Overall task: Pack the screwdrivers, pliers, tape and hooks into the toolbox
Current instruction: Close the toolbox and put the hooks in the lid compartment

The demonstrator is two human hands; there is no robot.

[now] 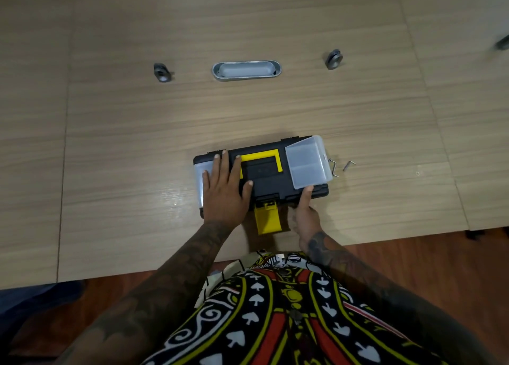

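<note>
A black toolbox (264, 177) with a yellow handle (261, 155) lies on the wooden table, its main lid down. The yellow front latch (267, 217) hangs open toward me. My left hand (224, 188) rests flat, fingers spread, on the left part of the lid. The clear cover (307, 162) of the right small compartment is flipped up, and my right hand (305, 210) touches its near edge with a fingertip at the box's front right corner. Two metal hooks (332, 168) (348, 165) lie on the table just right of the box. No screwdrivers, pliers or tape are visible.
A silver oval cable tray (246, 70) is set into the table at the back, with round grey grommets to its left (162, 72) and right (334, 59). The table's near edge (137, 275) runs just in front of my body.
</note>
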